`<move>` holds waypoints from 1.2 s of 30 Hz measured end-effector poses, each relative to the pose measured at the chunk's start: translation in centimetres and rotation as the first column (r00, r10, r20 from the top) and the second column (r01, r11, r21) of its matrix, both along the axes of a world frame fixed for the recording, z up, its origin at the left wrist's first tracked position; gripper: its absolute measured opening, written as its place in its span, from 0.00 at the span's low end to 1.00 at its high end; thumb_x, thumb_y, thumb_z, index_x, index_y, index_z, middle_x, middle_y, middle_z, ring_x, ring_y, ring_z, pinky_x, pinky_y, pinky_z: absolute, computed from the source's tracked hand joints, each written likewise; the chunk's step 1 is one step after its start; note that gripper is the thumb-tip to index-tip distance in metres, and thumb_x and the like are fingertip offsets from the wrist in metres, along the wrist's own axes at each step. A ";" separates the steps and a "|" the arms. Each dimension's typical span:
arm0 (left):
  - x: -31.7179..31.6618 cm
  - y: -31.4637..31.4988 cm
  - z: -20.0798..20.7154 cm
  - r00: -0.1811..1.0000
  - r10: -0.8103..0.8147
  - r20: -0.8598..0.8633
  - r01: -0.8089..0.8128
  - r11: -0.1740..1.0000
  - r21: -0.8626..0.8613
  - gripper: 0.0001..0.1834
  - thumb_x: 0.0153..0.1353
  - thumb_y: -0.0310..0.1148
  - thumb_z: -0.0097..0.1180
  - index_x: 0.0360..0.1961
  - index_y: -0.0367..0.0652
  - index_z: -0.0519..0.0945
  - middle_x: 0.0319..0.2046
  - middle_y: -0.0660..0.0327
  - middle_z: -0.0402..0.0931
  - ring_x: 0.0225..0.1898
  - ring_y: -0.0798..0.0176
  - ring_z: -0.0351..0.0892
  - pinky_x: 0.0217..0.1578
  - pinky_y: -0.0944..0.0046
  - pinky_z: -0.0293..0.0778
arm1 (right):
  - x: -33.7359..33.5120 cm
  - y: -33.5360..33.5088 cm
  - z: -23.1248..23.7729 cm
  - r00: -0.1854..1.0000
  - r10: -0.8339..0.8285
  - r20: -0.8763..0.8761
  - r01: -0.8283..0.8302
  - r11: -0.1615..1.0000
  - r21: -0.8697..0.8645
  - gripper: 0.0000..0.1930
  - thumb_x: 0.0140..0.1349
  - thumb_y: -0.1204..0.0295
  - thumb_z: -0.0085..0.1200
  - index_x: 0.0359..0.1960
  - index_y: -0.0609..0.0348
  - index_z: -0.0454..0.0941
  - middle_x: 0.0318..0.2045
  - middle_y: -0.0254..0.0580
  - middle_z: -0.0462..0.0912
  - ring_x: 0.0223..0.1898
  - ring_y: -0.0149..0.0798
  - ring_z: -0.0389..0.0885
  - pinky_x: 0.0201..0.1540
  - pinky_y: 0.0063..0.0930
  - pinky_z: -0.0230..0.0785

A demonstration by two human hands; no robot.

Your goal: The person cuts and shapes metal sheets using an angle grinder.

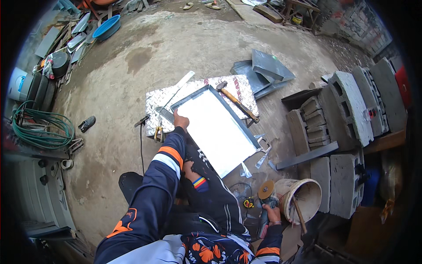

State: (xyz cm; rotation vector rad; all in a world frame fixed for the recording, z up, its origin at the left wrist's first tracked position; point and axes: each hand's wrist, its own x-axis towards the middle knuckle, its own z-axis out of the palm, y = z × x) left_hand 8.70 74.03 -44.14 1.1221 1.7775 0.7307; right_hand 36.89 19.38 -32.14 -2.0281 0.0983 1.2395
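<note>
My left hand (181,121) is closed on the near-left rim of a shallow sheet-metal tray (228,116), its inside glaring white, which lies on a patterned low table (154,99) and reaches toward my legs. Low at my right side, my right hand (273,214) grips an angle grinder (263,218) with a tan disc (266,189) facing up. A hammer (237,102) with a wooden handle rests across the tray's right edge. Beyond my left hand lies a metal ruler (181,86). Yellow-handled pliers (158,132) sit at the table's near-left corner.
A dirty white bucket (314,198) stands beside the grinder, near a tape measure (249,202) and metal offcuts (246,170). Bent metal trays (272,66) lie past the table. Concrete blocks (347,105) are stacked at right; a coiled green hose (41,127) is at left.
</note>
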 end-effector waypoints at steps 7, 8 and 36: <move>0.1 0.1 0.4 0.927 -0.139 -0.349 0.097 0.986 -0.135 0.48 0.57 0.28 0.60 0.73 0.45 0.45 0.54 0.37 0.76 0.55 0.37 0.79 0.57 0.49 0.73 | 0.2 0.4 -0.4 0.997 -0.060 -0.047 0.060 0.998 0.002 0.13 0.54 0.70 0.65 0.37 0.66 0.82 0.25 0.41 0.82 0.21 0.39 0.82 0.23 0.33 0.77; 0.0 0.1 0.9 0.915 -0.134 -0.382 0.095 0.988 -0.120 0.46 0.57 0.29 0.60 0.72 0.43 0.47 0.52 0.36 0.77 0.53 0.36 0.80 0.56 0.48 0.74 | 0.1 0.6 -0.3 0.997 -0.058 -0.048 0.059 0.998 0.000 0.13 0.54 0.70 0.65 0.37 0.66 0.82 0.25 0.41 0.82 0.21 0.39 0.82 0.23 0.33 0.77; 7.7 5.4 10.0 0.598 -0.730 -0.332 0.663 0.683 -0.306 0.43 0.59 0.71 0.54 0.34 0.30 0.84 0.28 0.42 0.83 0.23 0.56 0.85 0.30 0.60 0.82 | 0.4 1.0 0.6 0.980 -0.198 -0.034 0.195 0.979 -0.059 0.13 0.55 0.67 0.64 0.34 0.65 0.77 0.21 0.45 0.81 0.18 0.41 0.81 0.21 0.34 0.75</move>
